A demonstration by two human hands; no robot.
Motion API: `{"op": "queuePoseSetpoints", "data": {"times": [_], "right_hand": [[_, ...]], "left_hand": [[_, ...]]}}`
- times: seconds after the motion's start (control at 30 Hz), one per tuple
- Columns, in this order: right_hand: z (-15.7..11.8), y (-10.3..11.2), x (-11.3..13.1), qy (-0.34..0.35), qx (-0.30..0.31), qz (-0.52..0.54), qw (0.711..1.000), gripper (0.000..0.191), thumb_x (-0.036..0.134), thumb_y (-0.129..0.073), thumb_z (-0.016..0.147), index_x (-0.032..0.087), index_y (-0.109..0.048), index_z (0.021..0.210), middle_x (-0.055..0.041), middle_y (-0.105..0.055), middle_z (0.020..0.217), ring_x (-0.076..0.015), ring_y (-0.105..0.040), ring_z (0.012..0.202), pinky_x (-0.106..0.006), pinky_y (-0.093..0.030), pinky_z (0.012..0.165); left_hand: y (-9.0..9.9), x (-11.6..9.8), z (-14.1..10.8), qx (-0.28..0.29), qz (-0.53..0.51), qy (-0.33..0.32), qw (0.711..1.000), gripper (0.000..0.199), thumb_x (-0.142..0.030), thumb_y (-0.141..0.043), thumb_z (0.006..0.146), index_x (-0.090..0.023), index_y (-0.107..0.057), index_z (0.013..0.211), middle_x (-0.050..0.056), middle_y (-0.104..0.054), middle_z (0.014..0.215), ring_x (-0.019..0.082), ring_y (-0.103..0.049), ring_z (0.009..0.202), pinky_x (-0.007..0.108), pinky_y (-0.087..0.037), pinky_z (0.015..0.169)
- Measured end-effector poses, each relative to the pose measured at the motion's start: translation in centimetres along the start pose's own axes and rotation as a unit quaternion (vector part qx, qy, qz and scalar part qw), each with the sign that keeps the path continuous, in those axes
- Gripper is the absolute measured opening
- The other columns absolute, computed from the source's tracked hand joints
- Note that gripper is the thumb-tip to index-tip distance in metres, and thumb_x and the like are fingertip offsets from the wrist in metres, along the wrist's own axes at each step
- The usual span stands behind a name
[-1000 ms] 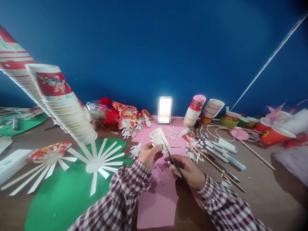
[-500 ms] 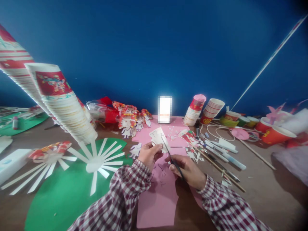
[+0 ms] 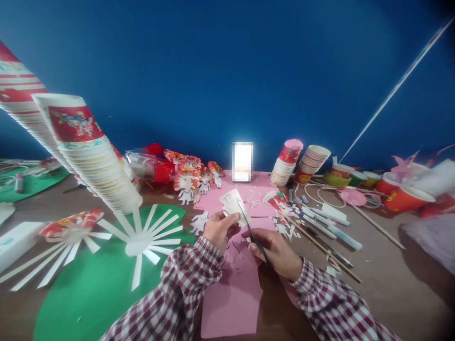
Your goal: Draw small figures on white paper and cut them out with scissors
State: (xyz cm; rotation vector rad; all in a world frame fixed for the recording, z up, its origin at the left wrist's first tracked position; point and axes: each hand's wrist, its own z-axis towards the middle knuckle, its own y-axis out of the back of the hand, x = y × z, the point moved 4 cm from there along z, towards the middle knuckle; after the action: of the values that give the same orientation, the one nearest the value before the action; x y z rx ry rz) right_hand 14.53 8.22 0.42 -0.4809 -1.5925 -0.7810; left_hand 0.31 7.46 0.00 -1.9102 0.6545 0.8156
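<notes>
A small white paper piece with dark lines is pinched between the thumb and fingers of my left hand. My right hand is closed around a thin dark tool, whose slim tip lies against the paper's right side; whether it is a pen or scissors I cannot make out. Both hands are above a pink sheet marked with dark strokes. A white cut-out figure lies just left of my left hand.
Tall paper-cup stacks lean at the left, by a green sheet and a white strip fan. Lion-like cut-outs stand behind. Pens, a wooden stick, paper scraps and orange cups occupy the right.
The view has shifted very slightly, moving the surroundings a little left. Both hands keep their hold, with almost no visible movement.
</notes>
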Motion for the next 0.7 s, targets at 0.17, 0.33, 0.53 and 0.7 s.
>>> {"op": "queuePoseSetpoints", "data": {"times": [0.17,0.33,0.53,0.7], "right_hand": [[0.08,-0.16,0.01,0.000,0.001,0.025,1.000,0.041,0.046,-0.059,0.076,0.012,-0.056,0.100,0.0033,-0.046,0.062,-0.0085,-0.042,0.050,-0.022,-0.035,0.048],[0.13,-0.15,0.16,-0.006,0.001,0.032,0.999,0.043,0.047,-0.061,0.074,0.012,-0.056,0.098,0.0029,-0.046,0.063,-0.0086,-0.043,0.051,-0.021,-0.035,0.047],[0.11,-0.05,0.60,0.008,-0.002,0.024,1.000,0.041,0.046,-0.061,0.075,0.012,-0.058,0.096,0.0037,-0.045,0.061,-0.0069,-0.038,0.048,-0.020,-0.031,0.044],[0.10,0.01,0.87,0.010,-0.004,0.011,1.000,0.043,0.049,-0.060,0.074,0.011,-0.059,0.095,0.0033,-0.046,0.060,-0.0066,-0.038,0.048,-0.019,-0.031,0.044]], "left_hand": [[-0.23,0.19,-0.32,0.014,0.002,0.010,1.000,0.023,-0.018,-0.077,0.049,-0.011,-0.063,0.066,-0.001,-0.060,0.055,0.006,-0.051,0.046,0.019,-0.046,0.049],[-0.15,0.28,-0.35,0.016,-0.001,0.013,1.000,0.023,-0.018,-0.077,0.050,-0.011,-0.064,0.068,-0.001,-0.060,0.057,0.005,-0.051,0.047,0.019,-0.045,0.049],[-0.31,0.19,-0.35,0.009,0.000,0.014,1.000,0.022,-0.017,-0.077,0.049,-0.011,-0.063,0.066,-0.001,-0.060,0.055,0.005,-0.050,0.045,0.018,-0.045,0.047],[-0.38,0.13,-0.38,0.010,0.000,0.013,1.000,0.022,-0.017,-0.077,0.049,-0.012,-0.063,0.065,-0.001,-0.059,0.053,0.005,-0.050,0.044,0.018,-0.045,0.047]]}}
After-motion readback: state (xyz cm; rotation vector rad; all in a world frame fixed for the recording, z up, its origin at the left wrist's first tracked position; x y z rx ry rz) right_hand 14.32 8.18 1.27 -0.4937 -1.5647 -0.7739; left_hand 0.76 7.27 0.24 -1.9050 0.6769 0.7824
